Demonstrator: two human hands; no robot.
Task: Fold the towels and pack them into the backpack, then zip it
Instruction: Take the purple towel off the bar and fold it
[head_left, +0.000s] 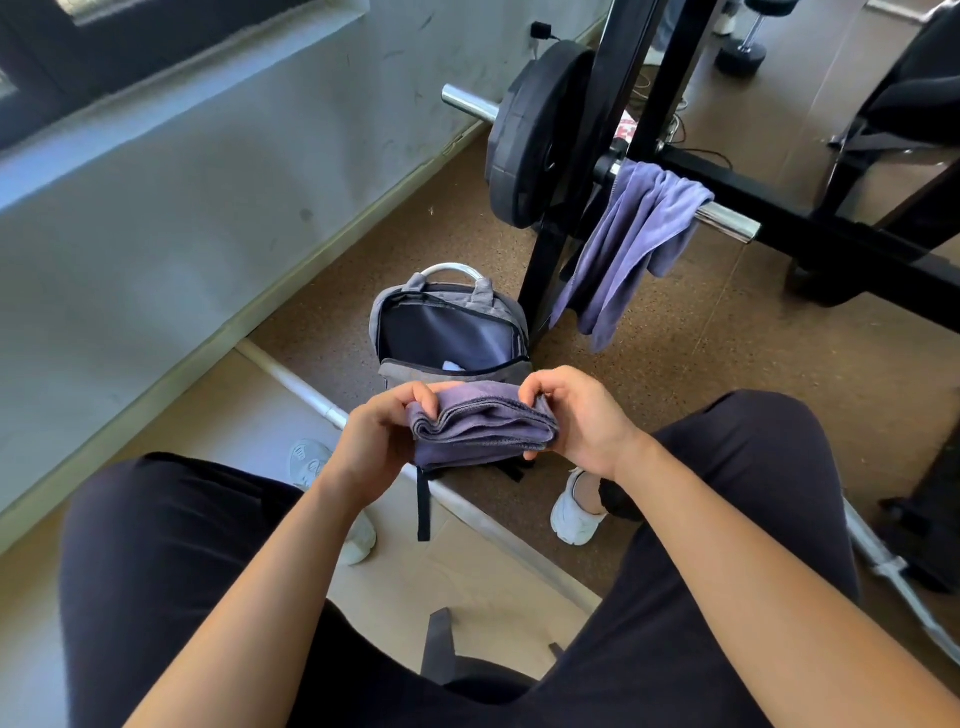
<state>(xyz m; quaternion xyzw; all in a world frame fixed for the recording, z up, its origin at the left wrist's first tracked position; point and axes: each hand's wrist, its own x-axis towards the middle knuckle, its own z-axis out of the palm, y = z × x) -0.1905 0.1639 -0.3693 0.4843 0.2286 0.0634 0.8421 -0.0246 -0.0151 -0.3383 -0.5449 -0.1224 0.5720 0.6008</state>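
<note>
A folded purple towel (480, 428) sits between my two hands, above my knees. My left hand (376, 436) pinches its left end and my right hand (576, 415) grips its right end. Just beyond it, a grey backpack (452, 327) stands on the floor with its main compartment unzipped and gaping; something pale shows at the bottom inside. A second purple towel (634, 239) hangs unfolded over the chrome barbell bar (727, 221) to the right of the backpack.
A black weight plate (535, 135) and the black rack frame (810, 228) stand right behind the backpack. A white pipe (311, 397) runs across the floor under my feet. A grey wall (182, 208) closes the left side. I am seated, legs apart.
</note>
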